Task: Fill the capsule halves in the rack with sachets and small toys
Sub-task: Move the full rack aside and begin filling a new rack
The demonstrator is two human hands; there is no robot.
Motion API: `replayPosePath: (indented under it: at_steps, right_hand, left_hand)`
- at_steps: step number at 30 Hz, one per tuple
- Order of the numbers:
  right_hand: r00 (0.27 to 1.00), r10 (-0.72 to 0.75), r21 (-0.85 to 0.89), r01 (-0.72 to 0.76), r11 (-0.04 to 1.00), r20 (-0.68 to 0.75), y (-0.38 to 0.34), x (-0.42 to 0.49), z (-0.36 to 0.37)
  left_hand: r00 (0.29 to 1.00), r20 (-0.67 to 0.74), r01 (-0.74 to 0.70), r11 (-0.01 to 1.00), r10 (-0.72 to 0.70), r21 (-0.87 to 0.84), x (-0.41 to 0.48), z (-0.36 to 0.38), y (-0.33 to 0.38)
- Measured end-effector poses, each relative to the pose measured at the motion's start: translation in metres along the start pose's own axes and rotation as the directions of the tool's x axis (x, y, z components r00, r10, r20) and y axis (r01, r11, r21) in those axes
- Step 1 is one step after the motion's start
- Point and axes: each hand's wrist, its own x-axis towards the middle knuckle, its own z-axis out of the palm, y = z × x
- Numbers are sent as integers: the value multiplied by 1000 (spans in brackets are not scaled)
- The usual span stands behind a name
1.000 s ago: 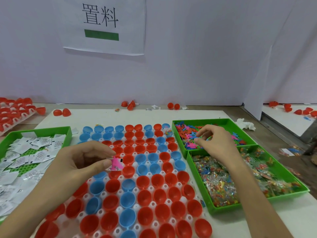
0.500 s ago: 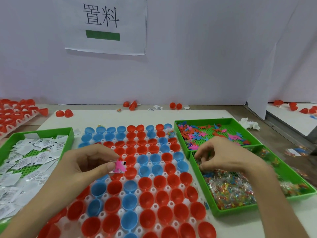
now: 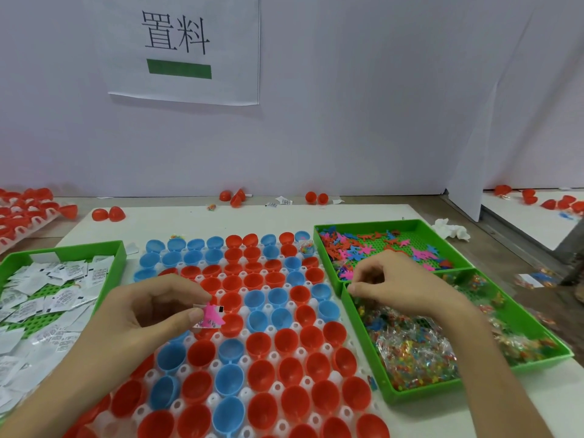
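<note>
over the rack (image 3: pixel 274 356), left hand (image 3: pixel 142 314) pinches sachet (image 3: pixel 220 309) and pink toy (image 3: pixel 211 318).

We see through one wide-angle camera worn on the head, facing forward and down. It sits close over the near edge of the surface (image 3: pixel 196 219), with the rack (image 3: pixel 271 306) filling the near centre, the left hand (image 3: pixel 142 314) and right hand (image 3: pixel 398 286) just below the lens, and the wall (image 3: pixel 347 121) far behind.

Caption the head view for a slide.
Left hand pinches sachet and pink toy over rack; right hand at bagged-toy tray.
</note>
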Motion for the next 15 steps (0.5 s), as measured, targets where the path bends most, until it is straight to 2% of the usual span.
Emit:
replayPosePath:
  at_steps: [7,9,12,13,15]
  right_hand:
    - [986,23,-20,-26,999,-167,11,1,-9]
    - [963,3,7,-1,1000,-269,7,1,-10]
    - [844,-74,122,162,979,-531,-18,-4,-6]
    - [815,-99,162,230,960,-570,-31,-7,-3]
    - [821,-157,250,341,906,-549,-59,-15,10]
  left_hand:
    - [999,-11,37,999,-37,2,0,-3,0]
    - [999,-14,46,999,-46,-1,0,-3,1]
    - [998,-16,53,998,-53,-16,0,-1,4]
    - [998,-22,57,998,-58,-40,-1,0,5]
    - [997,-29,69,992,-72,-103,-2,3,7]
